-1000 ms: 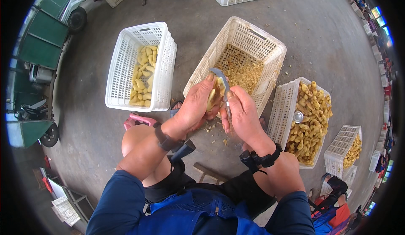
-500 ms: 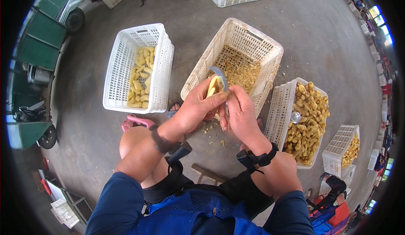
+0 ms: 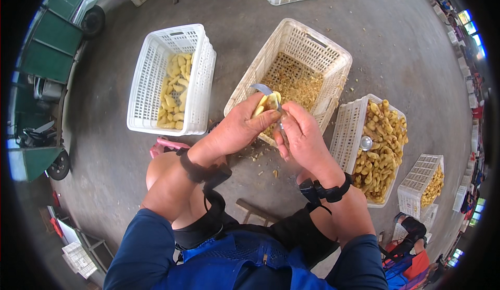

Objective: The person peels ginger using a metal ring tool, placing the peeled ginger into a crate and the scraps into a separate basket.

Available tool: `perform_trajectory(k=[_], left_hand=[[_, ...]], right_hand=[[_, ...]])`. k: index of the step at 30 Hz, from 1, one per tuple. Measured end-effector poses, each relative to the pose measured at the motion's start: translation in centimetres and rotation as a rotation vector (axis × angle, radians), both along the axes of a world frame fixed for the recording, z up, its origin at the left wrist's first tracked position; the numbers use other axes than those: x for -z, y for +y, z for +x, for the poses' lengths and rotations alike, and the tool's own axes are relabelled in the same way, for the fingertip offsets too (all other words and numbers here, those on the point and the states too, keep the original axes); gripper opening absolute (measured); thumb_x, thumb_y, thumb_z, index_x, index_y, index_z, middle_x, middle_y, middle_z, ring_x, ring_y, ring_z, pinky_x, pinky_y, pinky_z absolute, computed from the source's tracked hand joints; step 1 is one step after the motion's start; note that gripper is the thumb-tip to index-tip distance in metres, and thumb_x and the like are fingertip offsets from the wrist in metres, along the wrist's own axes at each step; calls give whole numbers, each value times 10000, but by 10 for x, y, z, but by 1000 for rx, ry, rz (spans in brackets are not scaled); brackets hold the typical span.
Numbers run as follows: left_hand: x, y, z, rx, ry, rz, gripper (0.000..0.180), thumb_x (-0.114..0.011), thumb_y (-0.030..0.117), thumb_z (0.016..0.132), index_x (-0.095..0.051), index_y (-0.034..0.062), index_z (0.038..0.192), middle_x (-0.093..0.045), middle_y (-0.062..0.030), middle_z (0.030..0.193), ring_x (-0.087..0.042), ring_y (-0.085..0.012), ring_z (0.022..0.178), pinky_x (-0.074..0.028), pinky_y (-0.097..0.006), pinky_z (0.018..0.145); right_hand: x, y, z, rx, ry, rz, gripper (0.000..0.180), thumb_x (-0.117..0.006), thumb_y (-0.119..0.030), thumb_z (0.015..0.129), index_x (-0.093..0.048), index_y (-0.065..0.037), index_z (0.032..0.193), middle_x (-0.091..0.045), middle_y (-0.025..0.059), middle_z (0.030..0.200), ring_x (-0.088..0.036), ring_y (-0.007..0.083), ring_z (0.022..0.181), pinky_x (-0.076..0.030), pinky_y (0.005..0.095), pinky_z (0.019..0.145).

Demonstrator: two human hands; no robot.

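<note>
Mid-frame, the left hand (image 3: 240,123) pinches the ginger (image 3: 259,110) and the right hand (image 3: 302,133) wraps round the knife (image 3: 262,88), so I'd favour short, light strokes above the crate (image 3: 299,45), left thumb (image 3: 269,119) well clear of the edge.

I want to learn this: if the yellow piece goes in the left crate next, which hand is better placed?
Probably the left hand: it holds the yellow piece and is nearer the left crate. The right hand grips the curved knife and is farther away.

Smooth metal knife blade (image 3: 263,88)
</note>
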State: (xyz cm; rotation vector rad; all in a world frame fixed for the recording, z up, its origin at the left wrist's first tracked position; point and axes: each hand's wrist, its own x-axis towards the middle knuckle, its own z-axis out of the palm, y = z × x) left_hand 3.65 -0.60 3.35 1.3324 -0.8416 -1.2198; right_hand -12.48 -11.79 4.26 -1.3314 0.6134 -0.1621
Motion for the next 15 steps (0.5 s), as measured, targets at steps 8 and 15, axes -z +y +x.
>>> perform_trajectory(k=[8,15], left_hand=[[-5,6,15,81,-114,173,357,-646,338,1070,-613,28,1245,-647,-53,935,-578,-121,876,-504,-309,788],[0,5,18,107,-76,144,364,-636,362,1077,-628,19,1196,-618,-15,859,-526,-84,776,-461,-272,668]], right_hand=[[-6,-4,-2,-101,5,-22,190,-400,-125,1127,-529,-4,1195,-587,60,723,-520,116,481,-426,269,441],[0,2,-2,-78,-51,-24,193,-404,-182,1141,-550,-56,1152,-567,38,719,-503,93,476,-416,260,426]])
